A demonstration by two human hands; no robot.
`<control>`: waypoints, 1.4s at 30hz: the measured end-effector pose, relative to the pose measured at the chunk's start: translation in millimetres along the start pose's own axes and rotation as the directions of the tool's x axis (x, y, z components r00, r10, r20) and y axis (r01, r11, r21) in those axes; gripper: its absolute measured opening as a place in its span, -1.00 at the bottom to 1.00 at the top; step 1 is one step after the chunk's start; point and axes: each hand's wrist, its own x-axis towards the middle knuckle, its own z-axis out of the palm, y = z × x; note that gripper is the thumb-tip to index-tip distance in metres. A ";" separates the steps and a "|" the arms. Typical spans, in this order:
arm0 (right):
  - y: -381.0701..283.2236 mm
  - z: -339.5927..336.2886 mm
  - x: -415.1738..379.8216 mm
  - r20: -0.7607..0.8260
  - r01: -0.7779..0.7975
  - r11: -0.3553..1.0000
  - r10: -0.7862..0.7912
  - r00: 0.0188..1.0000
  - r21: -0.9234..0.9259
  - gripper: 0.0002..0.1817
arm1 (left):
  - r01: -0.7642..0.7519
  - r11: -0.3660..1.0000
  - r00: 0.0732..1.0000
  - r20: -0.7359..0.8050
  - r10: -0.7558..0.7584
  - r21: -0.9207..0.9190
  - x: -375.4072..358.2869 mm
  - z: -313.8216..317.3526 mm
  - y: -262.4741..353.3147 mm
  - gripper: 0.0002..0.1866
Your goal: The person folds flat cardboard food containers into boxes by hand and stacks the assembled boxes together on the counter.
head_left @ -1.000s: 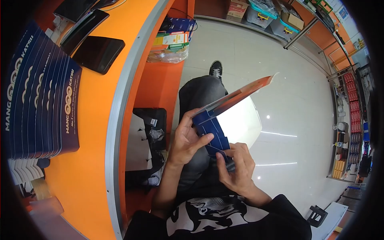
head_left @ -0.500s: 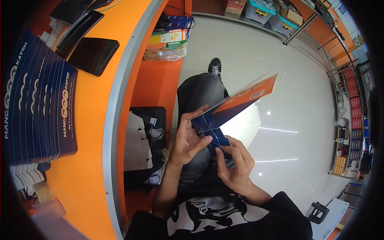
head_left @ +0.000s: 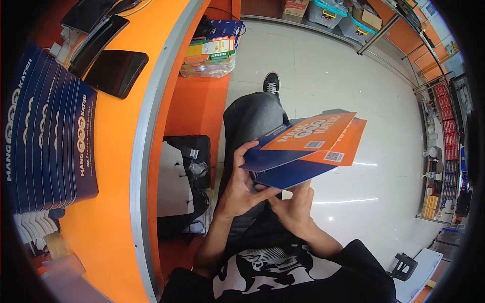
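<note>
A navy and orange cardboard food box (head_left: 303, 146), printed "MANG KATSU" with QR codes, is held tilted above my lap, its two big panels standing slightly apart. My left hand (head_left: 240, 187) is closed round its left end, fingers on the far side and thumb underneath. Below the box, my right hand (head_left: 297, 207) grips the lower edge; some of its fingers are hidden behind the panel. To the left, a row of matching navy boxes (head_left: 55, 136) nested in one another lies on the orange table (head_left: 113, 166).
A black tablet-like device (head_left: 115, 73) rests on the table near its metal edge (head_left: 144, 151). Under the table are a black bag (head_left: 194, 161) and a plastic-wrapped stack of cartons (head_left: 209, 58). Lidded bins (head_left: 328, 15) and stocked shelves (head_left: 444, 131) line the far side.
The box has turned so its orange printed faces show, and its panels have spread apart. My right hand has shifted from the end flaps to beneath the lower edge.
</note>
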 end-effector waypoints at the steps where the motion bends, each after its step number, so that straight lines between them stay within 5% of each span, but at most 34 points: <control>1: -2.5 -3.1 2.2 0.000 0.001 1.000 -0.001 1.000 0.000 -0.29 | -0.001 1.000 1.000 -0.001 0.001 0.000 -0.4 -0.4 0.0 0.05; 4: -18.9 -26.5 17.4 0.129 0.015 0.997 -0.026 0.991 0.079 -0.30 | -0.022 0.991 1.000 -0.022 0.019 -0.135 -2.5 -4.2 -0.4 0.06; 6: -21.4 -41.3 24.6 0.462 -0.182 0.972 0.096 0.882 0.146 -0.34 | -0.015 0.961 0.999 -0.041 0.004 -0.276 -3.0 -9.1 -2.1 0.07; 13: -19.5 -32.6 23.1 0.328 -0.172 0.958 0.090 0.940 0.231 -0.73 | -0.071 0.980 0.996 -0.069 0.059 -0.186 -2.3 -6.3 -3.2 0.03; 20: -26.7 -28.7 19.0 0.281 -0.131 0.974 0.075 0.957 0.186 -0.73 | -0.154 0.970 0.987 -0.080 0.141 -0.188 -1.7 -5.8 -11.1 0.02; 22: -28.2 -19.4 9.7 0.024 0.038 0.989 -0.041 0.999 0.143 -0.72 | -0.128 0.962 0.990 -0.092 0.109 -0.239 -2.4 -6.0 -12.1 0.00; 23: -27.3 -18.4 7.9 0.023 0.038 0.989 -0.042 0.999 0.142 -0.72 | -0.129 0.962 0.990 -0.092 0.110 -0.239 -2.6 -4.5 -13.3 0.00; 25: -25.7 -16.6 5.3 0.033 0.327 0.928 -0.326 0.945 -0.177 -0.70 | -0.191 0.955 0.973 -0.170 0.154 -0.228 -2.8 0.6 -15.8 -0.03; 29: -25.2 -9.9 5.7 -0.061 0.374 0.901 -0.395 0.917 -0.219 -0.69 | -0.245 0.943 0.960 -0.189 0.204 -0.225 -1.6 2.6 -12.0 -0.07; 42: -13.1 -11.3 13.7 -0.001 0.481 0.858 -0.489 0.872 -0.183 -0.67 | -0.201 0.913 0.963 -0.242 0.117 -0.356 -4.7 7.8 -12.9 -0.05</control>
